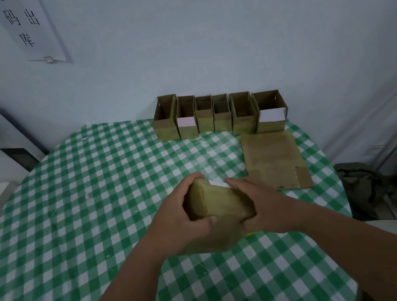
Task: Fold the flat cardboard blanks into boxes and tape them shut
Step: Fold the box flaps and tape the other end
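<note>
While the table [76, 210] carries 6 boxes [219, 114] along the wall and 1 blank [274, 161] ready at your right, you hold the box [217, 203] above its middle: left hand [181, 213] curled round one end, right hand [258, 203] gripping the other, probably to square it.

Green-white checked tablecloth [96, 206], tan boxes [218, 115]
</note>
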